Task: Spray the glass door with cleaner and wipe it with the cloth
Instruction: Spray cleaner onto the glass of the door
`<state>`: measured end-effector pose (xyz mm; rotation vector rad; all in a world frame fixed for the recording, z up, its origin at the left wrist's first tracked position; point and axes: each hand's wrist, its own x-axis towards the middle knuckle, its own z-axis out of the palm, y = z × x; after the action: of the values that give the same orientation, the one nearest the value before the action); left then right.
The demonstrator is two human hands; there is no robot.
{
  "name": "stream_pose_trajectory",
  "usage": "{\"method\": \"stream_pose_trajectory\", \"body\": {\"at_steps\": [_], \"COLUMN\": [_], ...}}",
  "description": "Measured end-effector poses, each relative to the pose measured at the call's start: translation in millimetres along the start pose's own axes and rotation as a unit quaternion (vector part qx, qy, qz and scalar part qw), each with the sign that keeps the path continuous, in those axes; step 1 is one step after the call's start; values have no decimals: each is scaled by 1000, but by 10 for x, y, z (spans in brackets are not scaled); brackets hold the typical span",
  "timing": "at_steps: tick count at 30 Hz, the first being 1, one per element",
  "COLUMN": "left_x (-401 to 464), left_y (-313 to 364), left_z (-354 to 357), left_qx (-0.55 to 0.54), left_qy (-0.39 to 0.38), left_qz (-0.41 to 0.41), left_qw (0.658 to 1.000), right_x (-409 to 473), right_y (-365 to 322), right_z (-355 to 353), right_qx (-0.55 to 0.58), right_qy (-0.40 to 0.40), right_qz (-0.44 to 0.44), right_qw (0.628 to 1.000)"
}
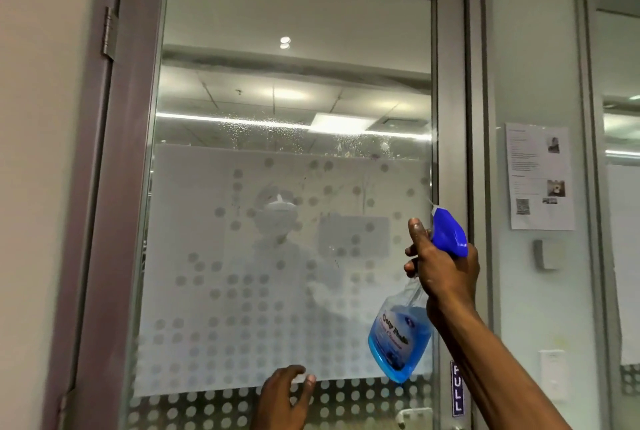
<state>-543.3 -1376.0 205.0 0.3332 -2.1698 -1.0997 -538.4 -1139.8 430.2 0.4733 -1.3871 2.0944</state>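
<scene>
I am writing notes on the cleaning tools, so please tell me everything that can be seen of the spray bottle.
The clear plastic spray bottle with the blue trigger head is held up in front of the right side of the glass door, tilted, with its nozzle pointing up towards the glass. It is roughly half full of blue liquid and bears a blue label with blurred lettering. The right hand grips its neck below the head, fingers on the trigger. Nothing else touches it.

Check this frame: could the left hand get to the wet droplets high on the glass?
Probably yes: the left hand is open low by the glass, nothing between it and the droplets, though they sit well above it.
</scene>
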Motion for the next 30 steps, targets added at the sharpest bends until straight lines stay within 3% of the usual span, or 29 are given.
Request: {"method": "stream_pose_trajectory", "body": {"at_steps": [7,14,21,24,30], "left_x": [224,249,-6,-139,-163], "left_y": [19,-69,-309,-450,-489], "left_z": [-184,-279,-254,-173,-112], "left_qx": [45,37,2,-3,-6], "left_qy": [14,37,35,50,72], "left_qz": [1,-6,-32,-30,-51], "left_qw": [999,999,999,998,996], "right_x": [-140,-417,-592,-551,-530], "right_y": [115,344,486,408,298], "right_z": [5,71,87,133,179], "right_qx": [-38,-25,9,23,-15], "right_qy": [-96,-134,-76,-59,-120], "right_qz": [2,40,73,37,-6], "right_qw": [995,990,994,997,993]}}
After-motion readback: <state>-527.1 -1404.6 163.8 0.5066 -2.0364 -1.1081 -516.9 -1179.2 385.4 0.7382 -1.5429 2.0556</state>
